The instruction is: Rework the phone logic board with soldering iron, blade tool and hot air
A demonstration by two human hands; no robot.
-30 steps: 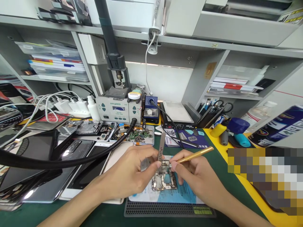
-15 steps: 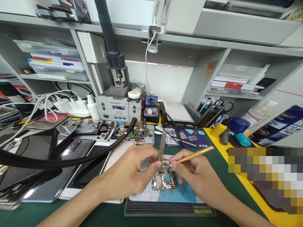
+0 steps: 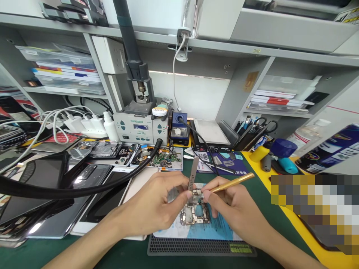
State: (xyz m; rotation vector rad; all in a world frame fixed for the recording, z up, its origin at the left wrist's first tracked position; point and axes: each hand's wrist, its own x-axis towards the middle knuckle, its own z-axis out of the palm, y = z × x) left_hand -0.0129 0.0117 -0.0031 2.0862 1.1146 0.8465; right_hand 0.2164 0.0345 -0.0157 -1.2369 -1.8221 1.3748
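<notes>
A phone circuit board with a cut-out in its middle lies on a blue and white sheet. My left hand is closed on grey metal tweezers, which stand upright over the board's top left part. Between the thumb and fingers of my right hand is a gold-coloured pen-shaped tool, slanting up to the right. Its tip is at the upper right part of the board; whether it touches cannot be made out. Fingers partly hide the board's upper edge.
Phones lie at the left, crossed by a thick black hose from a soldering station. Behind my hands sits a tray of circuit boards. A black perforated mat edges the front; a spray can stands right.
</notes>
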